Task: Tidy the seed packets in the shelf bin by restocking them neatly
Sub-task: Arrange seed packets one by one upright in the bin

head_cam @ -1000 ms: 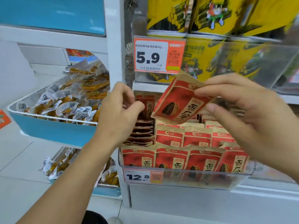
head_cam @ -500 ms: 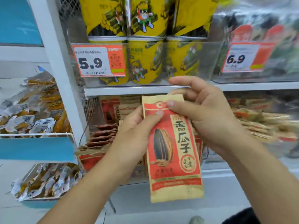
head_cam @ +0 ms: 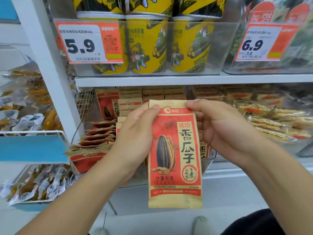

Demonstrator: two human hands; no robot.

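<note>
While both hands pinch its top corners, the seed packet (head_cam: 175, 156) hangs upright in front of the shelf, long axis vertical, printed face toward the camera, sealed top edge up and bottom edge pointing at the floor. Left hand (head_cam: 135, 133) has its thumb on the upper left corner, right hand (head_cam: 218, 126) has its thumb on the upper right corner, fingers of both curled behind the pack. So it sits out of the bin, held level between the two hands, just ahead of the stock.

Behind it, the shelf bin (head_cam: 210, 160) with clear walls carries more red and tan packets (head_cam: 130, 102): neat standing rows at the back, and on the left a slumped stack (head_cam: 100, 133) leaning over, flattened toward the front. One packet (head_cam: 108, 106) stands upright at the bin's rear left.

Up above, a clear bin holds yellow tubs (head_cam: 147, 46), with a 5.9 price tag (head_cam: 89, 43) on its front. To the right, a 6.9 price tag (head_cam: 265, 43). Far left, a blue-fronted basket (head_cam: 32, 146) holds loose wrapped snacks (head_cam: 25, 116).
</note>
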